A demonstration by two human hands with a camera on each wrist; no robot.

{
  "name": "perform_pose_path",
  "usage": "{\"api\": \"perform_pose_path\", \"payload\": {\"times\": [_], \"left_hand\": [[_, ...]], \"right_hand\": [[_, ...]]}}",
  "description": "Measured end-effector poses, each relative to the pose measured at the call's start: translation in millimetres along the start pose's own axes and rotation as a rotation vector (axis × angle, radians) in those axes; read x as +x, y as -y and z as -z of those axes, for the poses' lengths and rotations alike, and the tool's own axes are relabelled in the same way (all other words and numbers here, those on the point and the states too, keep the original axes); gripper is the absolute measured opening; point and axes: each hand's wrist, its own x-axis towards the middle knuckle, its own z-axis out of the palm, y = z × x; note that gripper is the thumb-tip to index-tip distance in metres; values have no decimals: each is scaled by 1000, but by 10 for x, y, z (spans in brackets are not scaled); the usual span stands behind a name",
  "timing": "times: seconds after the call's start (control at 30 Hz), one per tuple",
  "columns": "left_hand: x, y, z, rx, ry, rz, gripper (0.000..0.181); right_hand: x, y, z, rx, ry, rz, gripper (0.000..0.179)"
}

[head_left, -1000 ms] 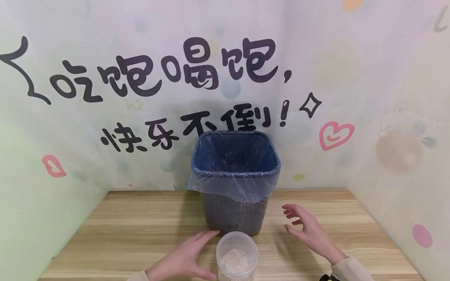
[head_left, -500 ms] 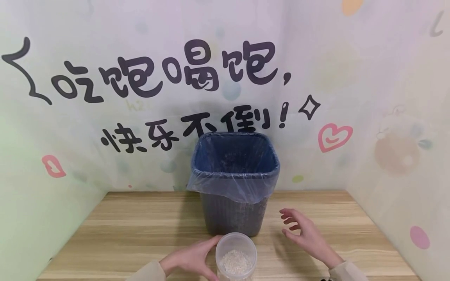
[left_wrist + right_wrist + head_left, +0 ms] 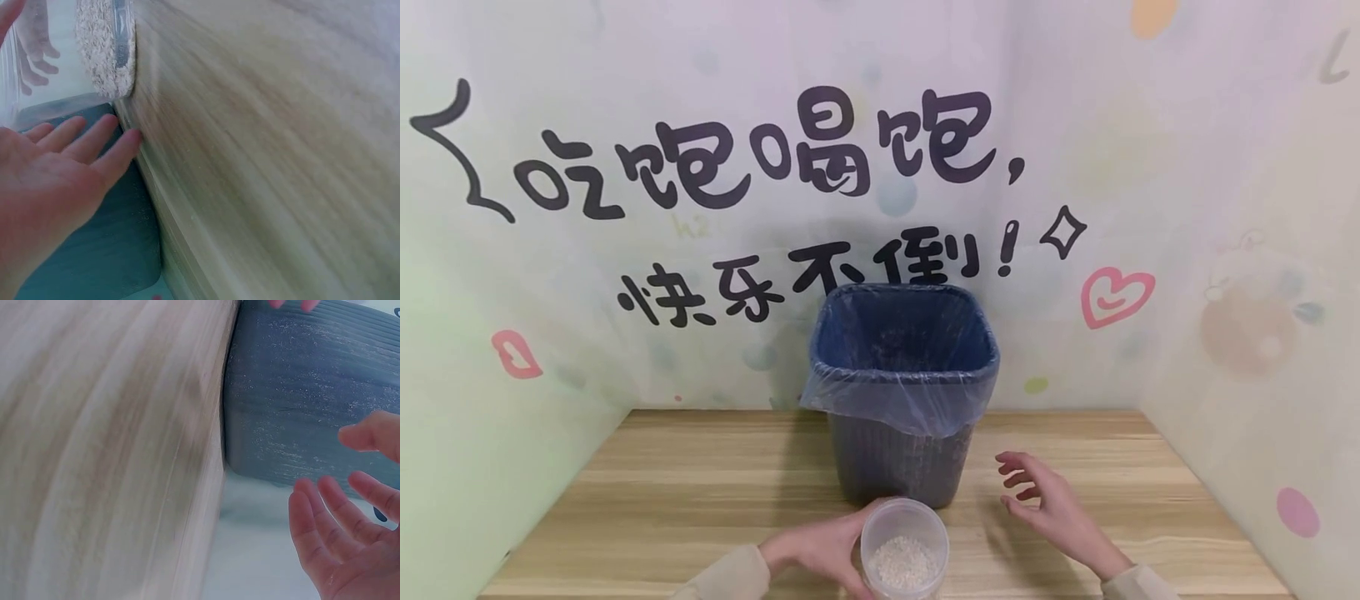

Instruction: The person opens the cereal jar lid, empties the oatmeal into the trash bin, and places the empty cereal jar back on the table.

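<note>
A clear plastic jar [image 3: 880,525] with pale, oat-like flakes [image 3: 904,563] in its lower part stands open-topped at the front of the table. My left hand [image 3: 827,546] is around the jar's left side, thumb towards me and fingers behind it. In the left wrist view, the fingers of the left hand [image 3: 53,181] are stretched out and spread beside the jar [image 3: 62,75]. To the right of the bin, my right hand [image 3: 1054,507] hovers with loosely bent fingers and holds nothing. The right wrist view shows that hand [image 3: 347,544] with its palm and fingers bare.
A dark blue bin [image 3: 898,462] stands just behind the jar, lined with a clear plastic bag [image 3: 917,408] folded over its rim. Beneath is a wood-grain table [image 3: 700,483]. Printed wall sheets [image 3: 625,67] with black lettering enclose the back and both sides.
My left hand has moved right, closing in on the jar's side. The right hand has shifted slightly down and left. Jar and bin keep their places.
</note>
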Motion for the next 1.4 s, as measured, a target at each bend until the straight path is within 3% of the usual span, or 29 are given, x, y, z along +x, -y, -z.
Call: {"api": "perform_pose_path", "payload": {"times": [0.23, 0.57, 0.9, 1.4], "left_hand": [[62, 37, 36, -149, 57, 27, 104], [103, 76, 43, -159, 59, 11, 92], [36, 42, 85, -162, 9, -31, 87], [-91, -165, 206, -11, -135, -37, 93]], "right_hand": [[3, 44, -32, -16, -1, -13, 56], [-2, 46, -39, 5, -9, -13, 58], [38, 98, -9, 34, -11, 25, 52], [41, 195, 44, 27, -36, 48, 48]]}}
